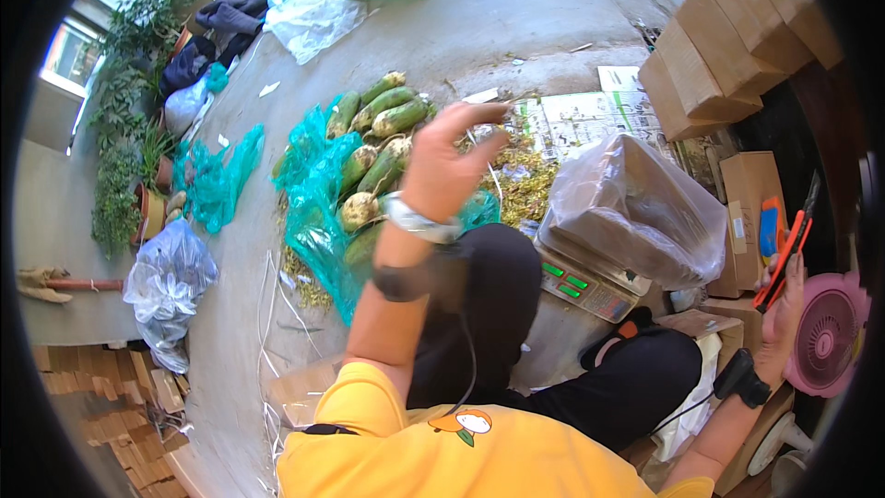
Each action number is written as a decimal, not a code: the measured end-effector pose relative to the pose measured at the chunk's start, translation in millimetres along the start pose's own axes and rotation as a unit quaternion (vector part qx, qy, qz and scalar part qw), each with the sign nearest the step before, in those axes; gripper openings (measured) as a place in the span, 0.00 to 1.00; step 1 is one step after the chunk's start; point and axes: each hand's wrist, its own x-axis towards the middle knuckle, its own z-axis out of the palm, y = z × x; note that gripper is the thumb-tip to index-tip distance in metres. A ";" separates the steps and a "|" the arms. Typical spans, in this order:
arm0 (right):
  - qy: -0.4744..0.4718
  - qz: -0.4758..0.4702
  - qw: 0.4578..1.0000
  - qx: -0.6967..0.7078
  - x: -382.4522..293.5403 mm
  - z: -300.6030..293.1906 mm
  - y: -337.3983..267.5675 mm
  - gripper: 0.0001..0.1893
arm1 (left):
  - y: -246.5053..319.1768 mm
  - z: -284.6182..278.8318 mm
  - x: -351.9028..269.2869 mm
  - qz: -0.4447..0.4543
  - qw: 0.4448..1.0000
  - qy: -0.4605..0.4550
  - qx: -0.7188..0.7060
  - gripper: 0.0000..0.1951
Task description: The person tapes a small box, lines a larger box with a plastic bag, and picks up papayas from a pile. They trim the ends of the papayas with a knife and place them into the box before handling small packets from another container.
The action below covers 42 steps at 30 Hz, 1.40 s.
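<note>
My left hand is raised, slightly blurred, with thumb and forefinger apart and nothing visible between them. Below and beyond it lies a heap of green radishes, partly hidden by my arm. A teal plastic bag is spread around their left side. My right hand, far to the right, grips a red-and-black tool that looks like a utility knife, pointing up. Between my hands a digital scale with lit green displays carries an open carton lined with a clear plastic bag.
Yellowish plant scraps litter the floor behind the scale. Stacked cardboard cartons rise at the right, above a pink fan. A tape dispenser rests near the knife. Potted plants and a filled plastic bag line the left.
</note>
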 end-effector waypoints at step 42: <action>-0.142 0.194 0.955 -0.172 -56.5 204.7 89.1 0.14 | -296.4 -99.1 -280.8 -0.393 0.833 -0.170 0.351 0.45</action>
